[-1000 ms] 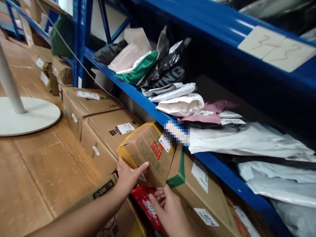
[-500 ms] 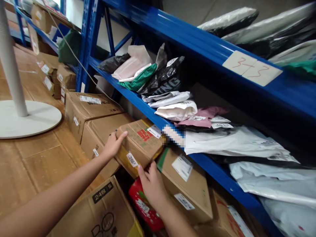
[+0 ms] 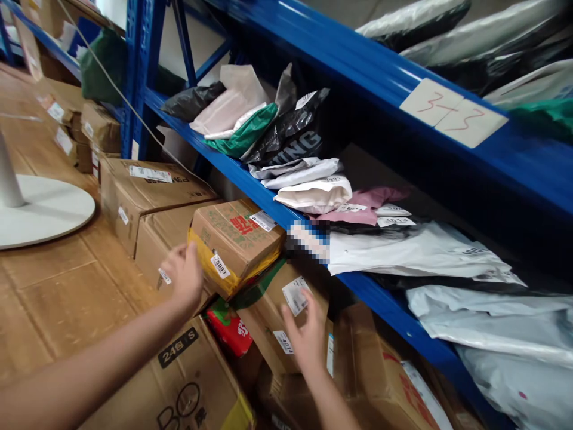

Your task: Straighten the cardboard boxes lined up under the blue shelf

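Observation:
A brown cardboard box with red print and yellow tape (image 3: 235,245) lies flat on top of other cartons under the blue shelf. My left hand (image 3: 183,278) hovers just left of it, fingers spread, holding nothing. My right hand (image 3: 304,334) is open below and to the right, in front of a carton with white labels (image 3: 280,307). A red packet (image 3: 228,328) sits wedged between the cartons beneath the box.
A blue metal shelf (image 3: 250,185) carries several plastic mailer bags. Large cartons (image 3: 147,191) line the wooden floor below it, with a carton marked 24 (image 3: 188,376) nearest me. A white round stand base (image 3: 40,209) is at left.
The box was tilted in both hands, then laid flat on the stack. Both hands have let go and drawn back from it.

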`<state>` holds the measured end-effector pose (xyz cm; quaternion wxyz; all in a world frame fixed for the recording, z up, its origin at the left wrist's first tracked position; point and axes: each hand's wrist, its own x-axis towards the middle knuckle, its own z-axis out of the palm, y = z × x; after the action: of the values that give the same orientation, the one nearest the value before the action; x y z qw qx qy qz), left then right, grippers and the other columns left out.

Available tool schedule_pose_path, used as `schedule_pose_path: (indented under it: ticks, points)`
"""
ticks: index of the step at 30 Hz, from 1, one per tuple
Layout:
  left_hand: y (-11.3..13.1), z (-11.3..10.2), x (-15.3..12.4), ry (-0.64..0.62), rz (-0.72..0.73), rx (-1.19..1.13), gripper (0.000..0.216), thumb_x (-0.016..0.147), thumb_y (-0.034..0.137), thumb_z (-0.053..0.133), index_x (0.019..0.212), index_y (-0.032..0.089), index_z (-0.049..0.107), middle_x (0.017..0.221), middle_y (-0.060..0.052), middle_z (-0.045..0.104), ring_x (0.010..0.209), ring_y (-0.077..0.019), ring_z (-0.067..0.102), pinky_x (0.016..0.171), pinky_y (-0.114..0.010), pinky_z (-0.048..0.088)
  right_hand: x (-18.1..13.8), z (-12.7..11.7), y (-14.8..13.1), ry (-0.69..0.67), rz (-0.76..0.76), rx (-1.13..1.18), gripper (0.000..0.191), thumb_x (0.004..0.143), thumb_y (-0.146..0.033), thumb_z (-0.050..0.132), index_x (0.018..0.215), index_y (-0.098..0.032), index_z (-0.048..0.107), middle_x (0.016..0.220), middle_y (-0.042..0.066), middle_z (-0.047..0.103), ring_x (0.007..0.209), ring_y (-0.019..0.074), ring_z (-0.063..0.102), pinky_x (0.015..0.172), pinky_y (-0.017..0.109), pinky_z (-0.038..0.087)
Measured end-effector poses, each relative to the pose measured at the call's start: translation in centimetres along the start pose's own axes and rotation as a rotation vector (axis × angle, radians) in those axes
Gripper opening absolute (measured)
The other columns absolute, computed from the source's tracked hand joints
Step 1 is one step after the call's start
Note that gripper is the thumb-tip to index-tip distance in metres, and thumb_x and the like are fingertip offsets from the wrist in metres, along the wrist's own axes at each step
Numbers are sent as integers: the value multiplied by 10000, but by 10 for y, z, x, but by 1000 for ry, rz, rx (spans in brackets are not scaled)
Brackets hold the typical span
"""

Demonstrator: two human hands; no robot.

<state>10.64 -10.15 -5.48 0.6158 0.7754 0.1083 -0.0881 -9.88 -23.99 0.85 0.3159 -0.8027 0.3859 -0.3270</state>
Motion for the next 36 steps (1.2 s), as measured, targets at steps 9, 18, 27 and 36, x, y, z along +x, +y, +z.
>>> schedule_pose_path:
  ticks: [9,18,27,36]
  points:
    - [-128,43,-91,-459,477,408,706,722,441,464,1248,-28,426,1221,-248,393,1210,-382,364,1056,-504,320,-50,-46,85,108,618,270,892,695,-602,601,1387,-114,318,1471,159,391,1282,278,476,939,355,516]
    - [-100,67,-98,-464,356,759,713,782,509,477,1341,73,398,1247,-260,352,1249,-496,281,1027,-528,264,-40,-20,72,-122,776,775,572,802,-662,379,1089,-234,626,1071,64,730,1035,272,658,798,447,548]
    - [-111,64,-86,-491,455,789,828,678,424,649,1390,134,341,1124,-176,378,1111,-390,368,980,-452,310,-23,-30,54,-112,980,1033,363,767,-597,495,807,-261,629,710,-16,735,802,258,690,764,466,526]
    - [-106,69,-129,-467,487,685,771,645,210,690,1363,164,413,1343,-211,307,1265,-417,302,1065,-520,275,-18,-126,9,-23,655,340,447,597,-628,617,841,-254,643,744,57,741,873,375,675,798,572,518]
